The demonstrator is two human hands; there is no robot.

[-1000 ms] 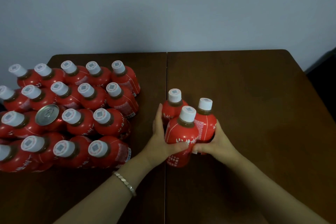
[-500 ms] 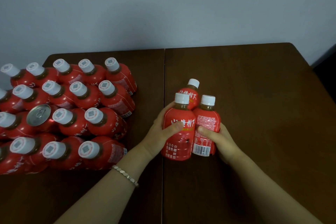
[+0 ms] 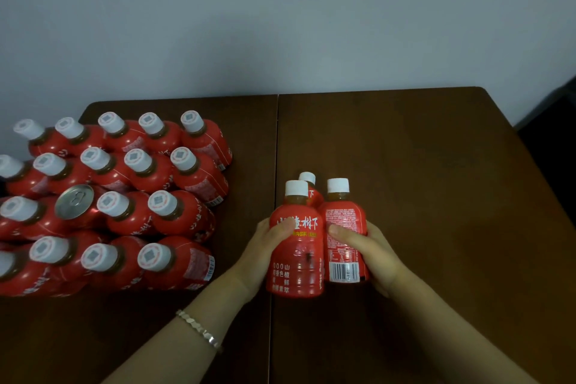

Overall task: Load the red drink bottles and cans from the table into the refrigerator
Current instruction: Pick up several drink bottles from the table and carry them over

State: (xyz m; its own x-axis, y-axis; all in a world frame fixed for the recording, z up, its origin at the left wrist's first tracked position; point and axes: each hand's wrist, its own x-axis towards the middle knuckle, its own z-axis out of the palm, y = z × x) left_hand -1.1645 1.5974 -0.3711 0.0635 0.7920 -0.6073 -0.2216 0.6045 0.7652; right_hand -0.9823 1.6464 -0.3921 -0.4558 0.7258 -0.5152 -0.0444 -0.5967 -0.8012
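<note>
From my head camera I look down on a dark brown worktop that runs up to a plain grey wall. A seam splits it down the middle. Just right of that seam I hold three red drink bottles bunched together, touching side to side. My left hand is curled round the front bottle, with the thumb laid across its white lettering. My right hand grips the right bottle, thumb over the label and fingers wrapped round the far side, so both hands are closed on the cluster. The rear bottle sits wedged behind the other two, and only its white cap and a bit of red shoulder show. All three have their long axes roughly parallel to the seam, bases toward me and white caps pointing away toward the wall. The barcode of the right bottle faces me. I cannot tell whether their bases touch the worktop. On the left half stands a tight block of bottles in rows, upright with white caps up, running out of view at the left edge. One silver-topped can stands among them. A silver bracelet circles my left wrist.
</note>
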